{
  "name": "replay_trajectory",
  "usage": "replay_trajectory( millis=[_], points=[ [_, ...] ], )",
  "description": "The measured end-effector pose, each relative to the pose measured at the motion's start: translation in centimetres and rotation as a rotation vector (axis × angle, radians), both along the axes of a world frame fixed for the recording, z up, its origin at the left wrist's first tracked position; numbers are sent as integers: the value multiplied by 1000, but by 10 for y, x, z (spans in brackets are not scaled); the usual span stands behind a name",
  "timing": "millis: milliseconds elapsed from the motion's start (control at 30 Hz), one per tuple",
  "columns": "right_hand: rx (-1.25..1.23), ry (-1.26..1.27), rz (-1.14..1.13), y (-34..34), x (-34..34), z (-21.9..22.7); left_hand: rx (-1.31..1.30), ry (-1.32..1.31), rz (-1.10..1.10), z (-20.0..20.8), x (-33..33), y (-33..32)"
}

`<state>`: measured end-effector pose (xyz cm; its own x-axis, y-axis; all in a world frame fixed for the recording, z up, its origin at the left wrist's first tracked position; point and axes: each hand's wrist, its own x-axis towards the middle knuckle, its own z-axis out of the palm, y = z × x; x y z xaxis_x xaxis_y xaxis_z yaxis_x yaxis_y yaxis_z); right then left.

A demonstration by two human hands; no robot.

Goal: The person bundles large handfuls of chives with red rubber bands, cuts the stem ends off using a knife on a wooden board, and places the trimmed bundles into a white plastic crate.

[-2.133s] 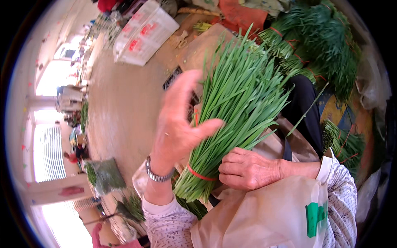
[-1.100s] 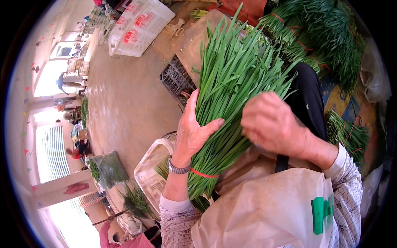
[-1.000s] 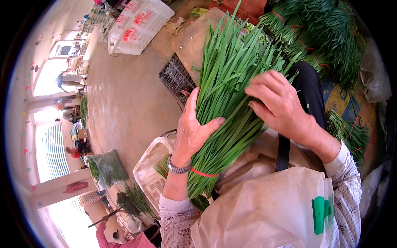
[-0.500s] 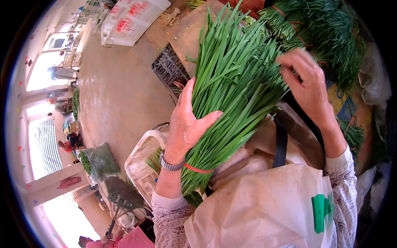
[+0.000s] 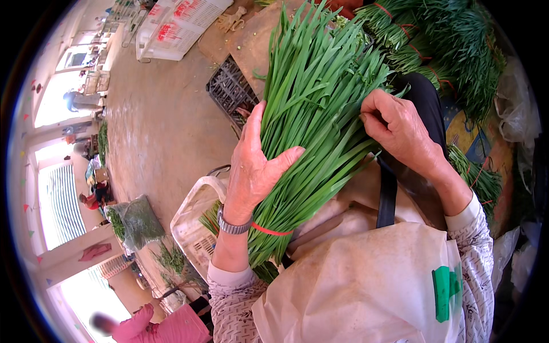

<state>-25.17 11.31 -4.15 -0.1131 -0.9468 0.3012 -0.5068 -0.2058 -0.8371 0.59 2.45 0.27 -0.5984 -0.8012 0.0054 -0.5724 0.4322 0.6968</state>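
Observation:
A large bunch of green garlic chives (image 5: 320, 114) lies slantwise across my lap, tied near its lower end with a red band (image 5: 271, 230). Against the bunch's left side my left hand (image 5: 251, 163) holds it, thumb laid over the leaves and fingers along the edge. At the right edge of the leaves my right hand (image 5: 394, 128) is closed in a pinch. Whatever is between those fingertips is too small to make out. A whitish apron (image 5: 360, 280) covers my front, below the bunch.
Several banded green bunches (image 5: 457, 51) are piled at upper right, with clear plastic bags (image 5: 512, 108) beside them. A white basket (image 5: 197, 214) stands left of my wrist, a dark crate (image 5: 231, 91) beyond the bunch. At lower left a person in pink (image 5: 166, 328) bends over greens.
My right hand has come down and leftward from above the bunch to the right edge of its leaves, fingers closing to a pinch. The left hand keeps its hold. The person in pink has shifted.

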Motion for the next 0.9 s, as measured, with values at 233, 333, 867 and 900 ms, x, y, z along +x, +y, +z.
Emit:
replay_trajectory(
  millis=[233, 333, 867, 900],
  points=[
    [-130, 347, -411, -3, -44, -8, -70, -61, 14, 3, -8, 6],
    [-453, 167, 68, -4, 20, 24, 21, -80, 60, 10, -8, 9],
    [-104, 436, 401, 51, 59, 13, 217, 534, 348, 11, 12, 11],
    [-109, 449, 398, 53, 58, 11, 224, 547, 337, 10, 12, 13]
  ],
)
